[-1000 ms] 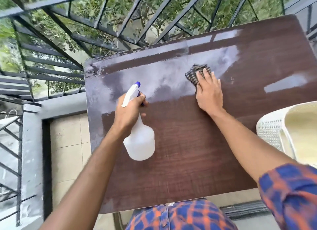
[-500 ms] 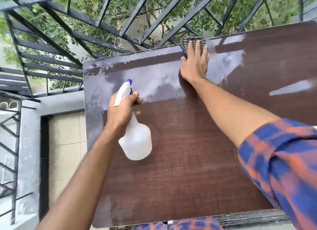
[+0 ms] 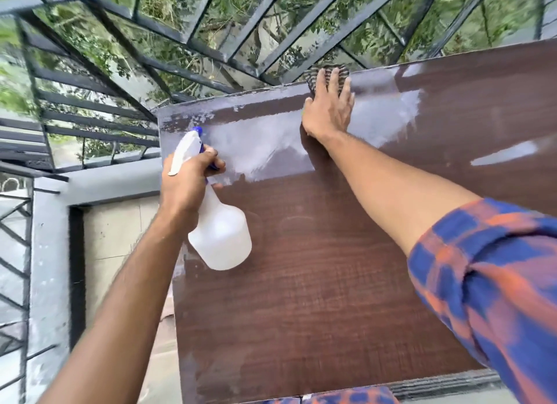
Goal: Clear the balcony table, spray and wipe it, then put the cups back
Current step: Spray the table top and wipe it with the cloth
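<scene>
Left hand [image 3: 188, 186] grips the spray bottle [image 3: 218, 237] by its neck, held clear above the table [image 3: 316, 298] (likely ready for another squirt). Right hand [image 3: 330, 108] lies flat, pressing the cloth [image 3: 313, 75] at the far edge, wiping. No cups in sight.

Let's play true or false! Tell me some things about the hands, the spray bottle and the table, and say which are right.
1. The left hand holds the spray bottle. True.
2. The right hand presses a cloth at the table's far edge. True.
3. Cups stand on the table. False: none are on it.
4. The spray bottle is red. False: it is white with a blue tip.
5. The sleeve is checked blue and orange. True.
</scene>
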`<state>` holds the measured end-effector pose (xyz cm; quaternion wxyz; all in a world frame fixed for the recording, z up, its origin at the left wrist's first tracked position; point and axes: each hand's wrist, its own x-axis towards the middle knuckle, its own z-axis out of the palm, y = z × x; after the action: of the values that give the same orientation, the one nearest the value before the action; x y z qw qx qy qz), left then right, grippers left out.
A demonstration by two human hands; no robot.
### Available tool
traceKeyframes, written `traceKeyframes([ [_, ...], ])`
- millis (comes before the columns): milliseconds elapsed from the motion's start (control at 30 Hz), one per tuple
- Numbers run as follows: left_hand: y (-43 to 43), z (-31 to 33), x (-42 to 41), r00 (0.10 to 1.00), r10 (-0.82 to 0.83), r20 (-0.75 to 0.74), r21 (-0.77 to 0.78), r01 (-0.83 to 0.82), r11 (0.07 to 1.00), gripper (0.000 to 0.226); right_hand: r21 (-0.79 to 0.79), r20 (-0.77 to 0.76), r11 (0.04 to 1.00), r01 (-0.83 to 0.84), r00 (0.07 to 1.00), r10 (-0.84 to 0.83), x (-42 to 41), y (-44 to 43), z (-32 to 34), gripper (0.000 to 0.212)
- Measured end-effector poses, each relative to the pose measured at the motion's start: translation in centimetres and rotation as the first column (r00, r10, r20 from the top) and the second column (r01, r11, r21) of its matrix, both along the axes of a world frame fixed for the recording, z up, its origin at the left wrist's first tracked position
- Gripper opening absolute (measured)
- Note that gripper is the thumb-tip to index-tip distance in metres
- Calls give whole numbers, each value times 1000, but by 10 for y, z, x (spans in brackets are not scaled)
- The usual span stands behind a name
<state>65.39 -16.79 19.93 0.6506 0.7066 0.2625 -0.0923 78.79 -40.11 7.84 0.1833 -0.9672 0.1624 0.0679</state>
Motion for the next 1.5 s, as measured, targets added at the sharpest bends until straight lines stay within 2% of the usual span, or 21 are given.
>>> traceKeyframes([
  [100, 35, -2, -2, 998, 59, -14, -5, -59, 998, 10, -22, -50, 984, -178, 983, 177, 10, 51, 3, 71],
  [233, 80, 0, -13, 995, 98, -1, 22, -98, 995, 15, 13, -87, 914, -406, 910, 406, 10, 145, 8, 75],
  [300, 100, 2, -20, 993, 117, 9, 34, -117, 993, 15, 40, -107, 867, -497, 861, 498, 3, 192, 8, 78],
  [400, 126, 1, -33, 992, 124, -5, 90, -123, 988, 4, 36, -131, 792, -610, 783, 609, -12, 250, 9, 76],
  [500, 150, -2, -47, 990, 142, -13, 103, -140, 985, 6, 40, -159, 702, -711, 689, 707, -28, 288, 13, 73],
  [600, 158, -6, -56, 991, 132, -25, 95, -129, 987, 9, 6, -165, 620, -784, 611, 774, -39, 295, 12, 69],
  [800, 161, -7, -62, 993, 106, -51, 63, -103, 993, 5, 64, -31, 572, -818, 571, 820, -60, 253, -2, 61],
  [867, 156, -5, -61, 995, 88, -50, 49, -85, 995, 8, 62, 11, 600, -798, 601, 799, -72, 222, -5, 59],
  [967, 152, -3, -58, 997, 62, -50, 49, -60, 997, 5, 66, 59, 724, -686, 727, 684, -88, 164, -9, 60],
  [1067, 150, -2, -57, 999, 36, -40, 49, -34, 998, 4, 61, 73, 871, -488, 872, 484, -99, 102, -7, 60],
  [1200, 146, 2, -59, 1000, -1, -17, 42, 1, 999, 12, -38, 46, 985, -168, 984, 170, -117, 19, -6, 61],
  [1267, 145, 3, -62, 1000, -6, -7, 20, 6, 1000, 17, -48, 41, 998, 48, 998, -46, -131, -2, -7, 59],
  [1333, 146, 3, -65, 1000, -9, -10, 4, 9, 1000, 18, -56, 42, 979, 196, 980, -194, -140, -1, -8, 57],
  [1433, 150, 4, -72, 1000, -5, -11, 7, 5, 1000, 17, -53, 38, 956, 289, 957, -288, -139, 26, -7, 58],
  [1500, 154, 4, -77, 1000, -1, -7, 14, 1, 1000, 18, -48, 20, 971, 233, 972, -232, -138, 56, -4, 60],
])
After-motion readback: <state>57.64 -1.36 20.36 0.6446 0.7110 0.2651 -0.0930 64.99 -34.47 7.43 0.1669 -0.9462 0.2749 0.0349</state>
